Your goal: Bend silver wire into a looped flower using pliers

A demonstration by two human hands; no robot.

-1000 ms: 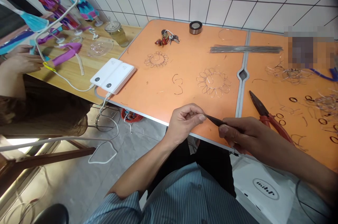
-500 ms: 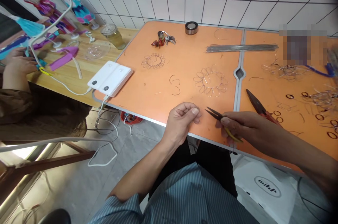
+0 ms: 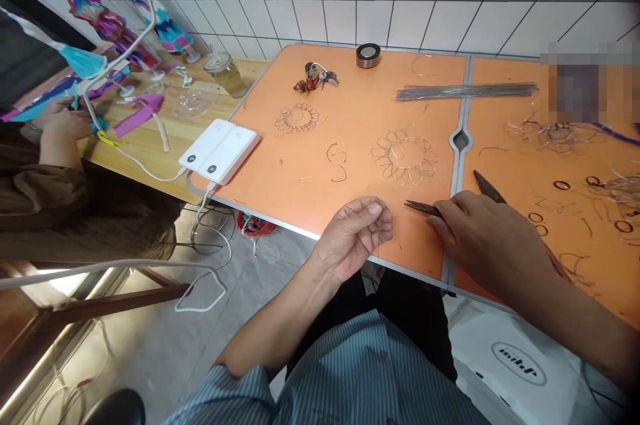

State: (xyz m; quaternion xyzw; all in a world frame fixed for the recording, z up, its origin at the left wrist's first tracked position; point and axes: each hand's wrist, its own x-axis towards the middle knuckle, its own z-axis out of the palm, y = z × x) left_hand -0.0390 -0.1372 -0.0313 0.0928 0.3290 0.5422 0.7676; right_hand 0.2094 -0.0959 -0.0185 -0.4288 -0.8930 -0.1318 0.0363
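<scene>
My left hand (image 3: 356, 235) is above the table's front edge, palm turned up. Its thumb presses against the index finger; anything pinched there is too small to make out. My right hand (image 3: 483, 231) is wrapped over a pair of needle-nose pliers (image 3: 421, 207), whose dark jaws point left toward my left hand; the handles are hidden under the palm. Behind the pliers lies a flower-shaped wire ring (image 3: 405, 157) with looped petals. A smaller wire ring (image 3: 297, 118) rests farther left. Bent wire pieces (image 3: 337, 163) lie between them.
Straight wires (image 3: 465, 91) lie at the back beside a tape roll (image 3: 369, 56) and keys (image 3: 316, 78). Another pair of pliers (image 3: 487, 186) and tangled wire (image 3: 555, 135) are at right. A white power bank (image 3: 220, 150) sits at left, near another person's hand (image 3: 65, 125).
My right hand has rolled over, palm down, covering the pliers' handles, and their jaws now lie flatter. My left hand's other fingers have loosened a little. The view has shifted slightly.
</scene>
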